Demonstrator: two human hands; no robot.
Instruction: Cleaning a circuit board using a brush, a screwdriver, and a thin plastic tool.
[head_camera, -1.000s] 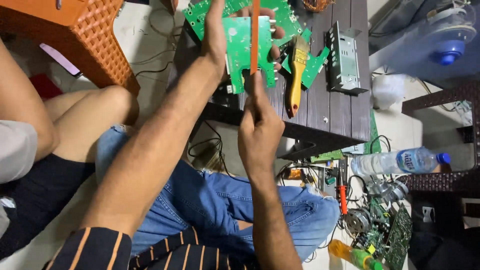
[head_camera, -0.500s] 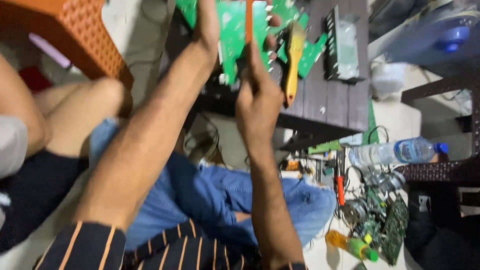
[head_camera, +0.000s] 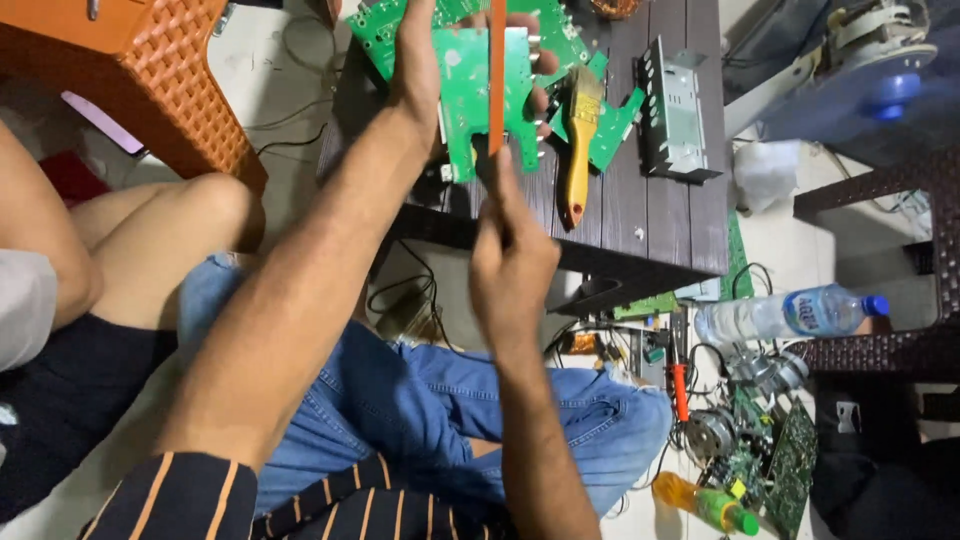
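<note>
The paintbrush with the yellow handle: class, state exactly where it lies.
In the head view, the paintbrush lies on the dark slatted table, just right of the green circuit board and left of the grey metal casing.

We see a paintbrush (head_camera: 580, 140) with a yellow handle lying on the dark slatted table (head_camera: 660, 215), and just beside it a grey metal chassis (head_camera: 678, 112). An orange plastic stool (head_camera: 150, 70) stands at the upper left. On the floor we find a clear water bottle with a blue cap (head_camera: 790, 313), a red-handled tool (head_camera: 680, 388), a small motor (head_camera: 712, 432), a green circuit board (head_camera: 790, 468) and an orange bottle with a green cap (head_camera: 705, 502).
</note>
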